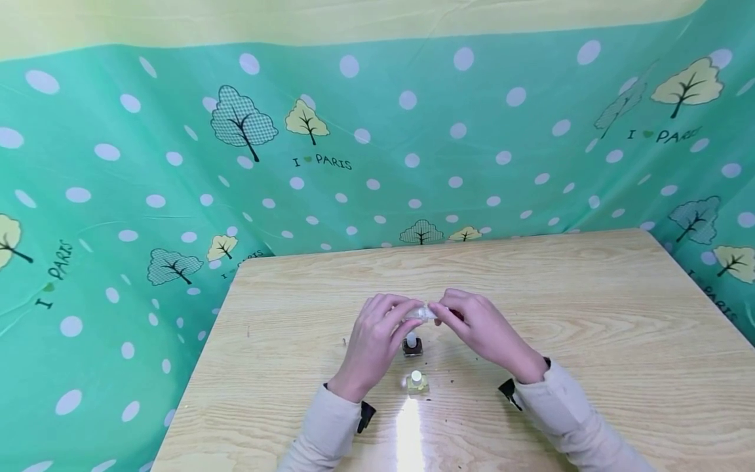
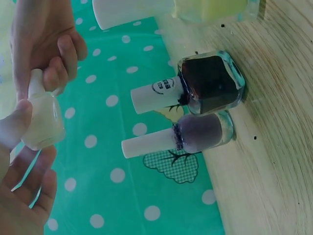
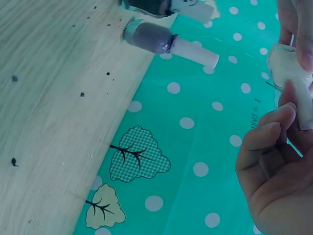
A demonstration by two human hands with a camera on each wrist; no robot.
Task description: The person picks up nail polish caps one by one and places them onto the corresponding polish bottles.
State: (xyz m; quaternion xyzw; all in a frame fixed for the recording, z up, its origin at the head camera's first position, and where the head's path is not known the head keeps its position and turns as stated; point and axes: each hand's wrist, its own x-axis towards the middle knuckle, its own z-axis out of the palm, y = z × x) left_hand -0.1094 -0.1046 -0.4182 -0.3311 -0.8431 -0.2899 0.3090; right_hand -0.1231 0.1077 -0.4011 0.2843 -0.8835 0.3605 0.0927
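Above the table, both hands hold a nail polish bottle (image 2: 45,122) with whitish polish and a white cap. My left hand (image 1: 373,337) pinches the glass body between thumb and fingers. The right hand (image 1: 480,324) grips the cap (image 3: 302,100) with its thumb and fingers. The cap is on the bottle's neck; whether it is loose I cannot tell. Below the hands stands a dark nail polish bottle (image 2: 210,83), with a greyish-purple nail polish bottle (image 2: 200,132) close beside it. Nearer me is a yellow nail polish bottle (image 1: 417,387). All three stand upright with caps on.
The light wooden table (image 1: 283,367) carries several small dark specks around the bottles. A green dotted cloth (image 1: 354,190) with tree prints hangs behind the table and along its sides. Bright glare lies on the tabletop in front of the yellow bottle.
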